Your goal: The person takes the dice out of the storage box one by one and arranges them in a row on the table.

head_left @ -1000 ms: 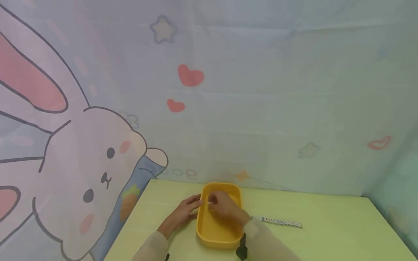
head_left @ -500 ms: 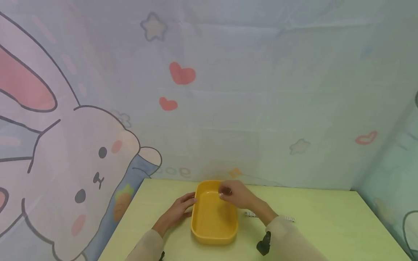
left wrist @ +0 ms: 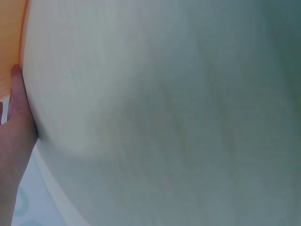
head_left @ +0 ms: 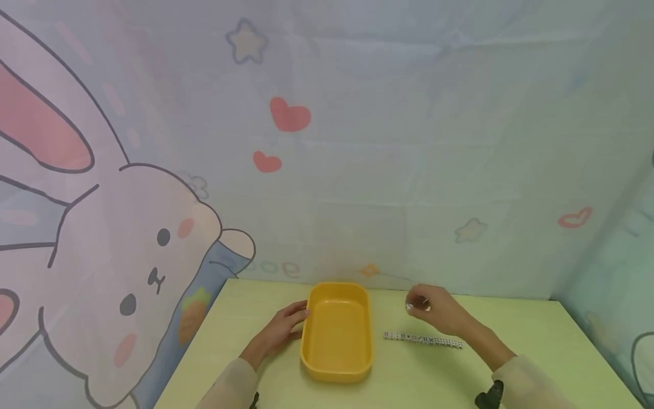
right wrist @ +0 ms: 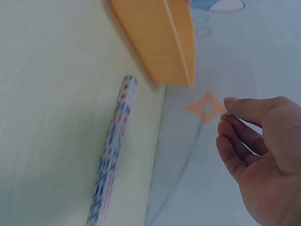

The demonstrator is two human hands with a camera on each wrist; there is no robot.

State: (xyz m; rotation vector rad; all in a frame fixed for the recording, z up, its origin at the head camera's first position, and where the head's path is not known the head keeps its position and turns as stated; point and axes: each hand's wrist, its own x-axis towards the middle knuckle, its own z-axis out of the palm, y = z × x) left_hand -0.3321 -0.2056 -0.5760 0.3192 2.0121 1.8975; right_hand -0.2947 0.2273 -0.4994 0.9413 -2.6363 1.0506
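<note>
A yellow plastic tray [head_left: 336,341] stands on the table, and nothing shows inside it. My left hand [head_left: 280,334] rests against the tray's left wall with fairly straight fingers; the left wrist view shows the fingers [left wrist: 17,84] touching its outside. To the right of the tray lies a straight row of small white dice [head_left: 423,340] with dark and red spots. Above and behind that row, my right hand [head_left: 439,309] pinches a small white die [head_left: 409,307] between thumb and fingertips. The fingers hide most of this die.
The pale green-yellow table [head_left: 511,341] ends at a hanging cloth backdrop [head_left: 357,170] printed with a rabbit, hearts and stars. A dark cable-like line [head_left: 633,358] curves at the far right edge.
My right hand has moved from inside the tray out to the right, over the area behind the dice row, still pinching a small white piece. My left hand has stayed at the tray.
</note>
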